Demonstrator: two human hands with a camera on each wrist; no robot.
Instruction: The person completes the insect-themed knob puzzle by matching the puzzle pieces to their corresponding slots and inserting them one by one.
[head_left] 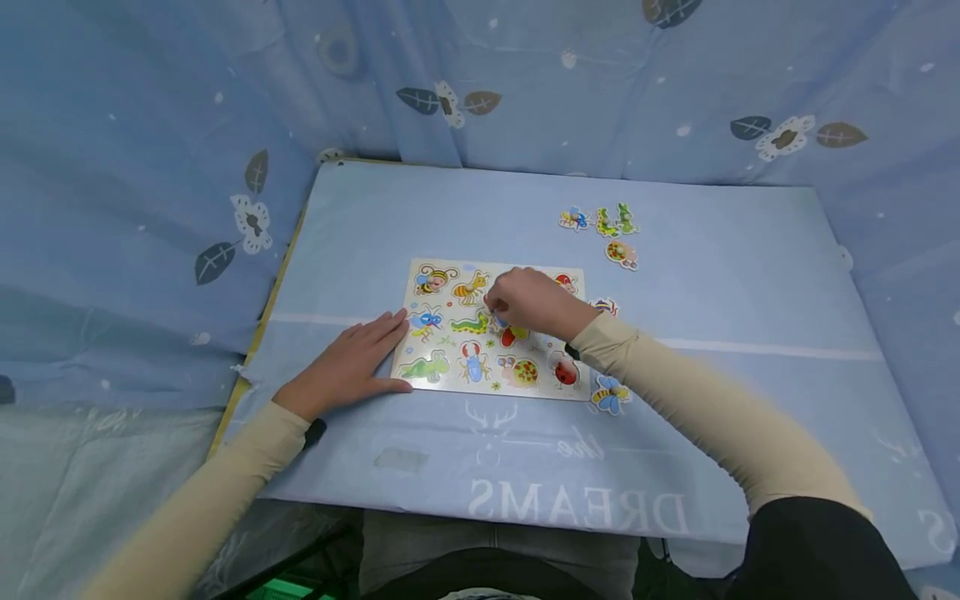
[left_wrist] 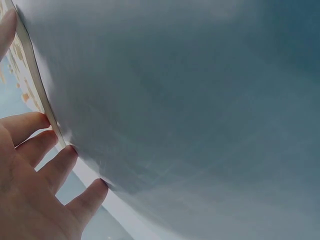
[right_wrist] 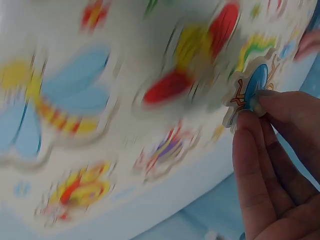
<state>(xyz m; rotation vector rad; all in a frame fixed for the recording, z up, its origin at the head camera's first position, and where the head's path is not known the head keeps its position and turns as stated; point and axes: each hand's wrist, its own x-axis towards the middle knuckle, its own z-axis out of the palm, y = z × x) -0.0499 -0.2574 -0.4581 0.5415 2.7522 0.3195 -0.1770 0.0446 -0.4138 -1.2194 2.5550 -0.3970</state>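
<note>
A pale puzzle board printed with colourful insects lies on the table. My right hand is over its middle and hides part of the pictures. Between thumb and fingertips it pinches a blue beetle puzzle piece with brown legs, tilted over the board in the right wrist view. My left hand rests at the board's left side, thumb near the lower corner and fingers extended. In the left wrist view, the left hand's fingertips are spread along the board's edge.
Loose pieces lie beyond the board to the right: a blue-winged insect, a caterpillar, a green insect and a snail. A striped piece and a blue-winged bee lie beside the board. Blue curtains surround the table.
</note>
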